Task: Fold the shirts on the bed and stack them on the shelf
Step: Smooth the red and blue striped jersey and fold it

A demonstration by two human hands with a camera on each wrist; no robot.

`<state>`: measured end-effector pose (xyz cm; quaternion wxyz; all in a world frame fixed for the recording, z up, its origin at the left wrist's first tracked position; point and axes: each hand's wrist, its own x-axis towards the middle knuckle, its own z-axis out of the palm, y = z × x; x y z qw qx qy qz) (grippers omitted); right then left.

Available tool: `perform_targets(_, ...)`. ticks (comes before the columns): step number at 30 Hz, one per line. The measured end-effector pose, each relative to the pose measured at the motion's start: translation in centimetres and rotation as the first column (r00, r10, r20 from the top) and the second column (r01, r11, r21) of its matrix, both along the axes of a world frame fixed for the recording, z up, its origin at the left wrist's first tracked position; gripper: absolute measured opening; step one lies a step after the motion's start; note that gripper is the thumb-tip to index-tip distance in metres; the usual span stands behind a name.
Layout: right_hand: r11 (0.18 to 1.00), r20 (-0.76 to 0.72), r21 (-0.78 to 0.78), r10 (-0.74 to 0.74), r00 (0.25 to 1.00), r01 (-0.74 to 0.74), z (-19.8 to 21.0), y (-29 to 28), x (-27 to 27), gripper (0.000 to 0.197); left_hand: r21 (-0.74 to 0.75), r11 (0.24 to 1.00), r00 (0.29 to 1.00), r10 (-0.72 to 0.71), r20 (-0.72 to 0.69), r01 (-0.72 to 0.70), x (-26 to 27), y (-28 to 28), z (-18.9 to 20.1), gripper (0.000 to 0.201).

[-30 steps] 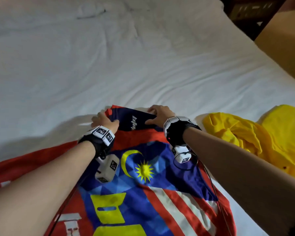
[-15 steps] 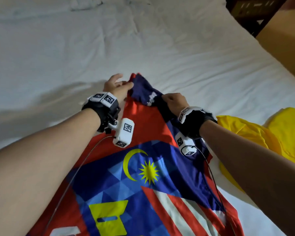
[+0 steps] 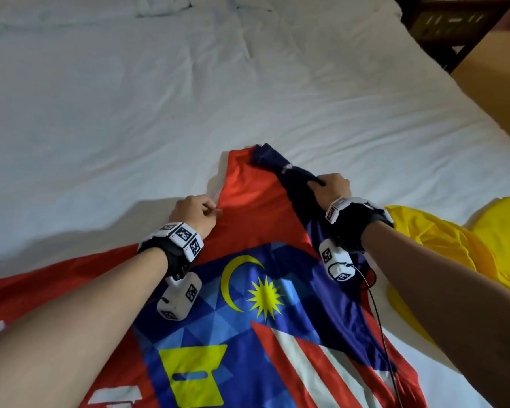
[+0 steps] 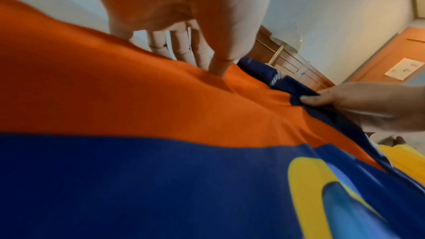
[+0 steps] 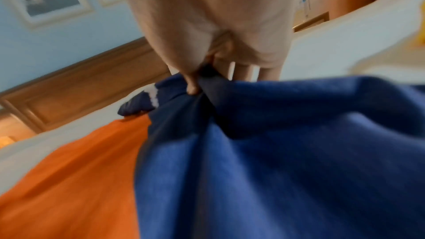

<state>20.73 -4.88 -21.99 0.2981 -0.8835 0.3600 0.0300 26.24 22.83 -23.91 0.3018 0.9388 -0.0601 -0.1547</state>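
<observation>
Two shirts: flag jersey (image 3: 265,290) (both hands pinching), yellow shirt (image 3: 465,254).

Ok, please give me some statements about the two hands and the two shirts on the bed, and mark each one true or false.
1. The right hand pinches the dark blue part of the red and blue shirt. True.
2. The left hand rests on the yellow shirt. False: it holds the red edge of the red and blue shirt.
3. The yellow shirt lies crumpled on the person's right side. True.
4. The red and blue shirt is already folded into a small square. False: it lies spread out on the bed.
5. Both hands are on the same shirt. True.
</observation>
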Motion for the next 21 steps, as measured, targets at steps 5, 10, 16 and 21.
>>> perform_targets(5,0.989,0.127,-0.143,0.043,0.991,-0.024,0.4,6.2,-0.2,0.049,-0.014,1.0,0.999,-0.024,0.027,0.025,-1.1,3.3,0.7,0.026)
perform_targets(10,0.738,0.206,-0.352,0.661,0.722,-0.575,-1.1,17.7,-0.5,0.039,0.294,0.92,0.965,-0.255,-0.056,0.26,-0.4,12.7,2.0,0.03)
perform_targets(16,0.524,-0.03,-0.14,0.846,0.533,-0.84,-1.6,27.9,1.3,0.043,0.561,0.728,0.918,-0.282,-0.277,0.393,2.0,26.4,4.3,0.031)
perform_targets(21,0.737,0.017,-0.068,0.674,0.738,-0.672,-1.0,30.5,4.1,0.022,0.41,0.908,0.995,-0.065,-0.075,0.09,4.2,34.4,4.3,0.043)
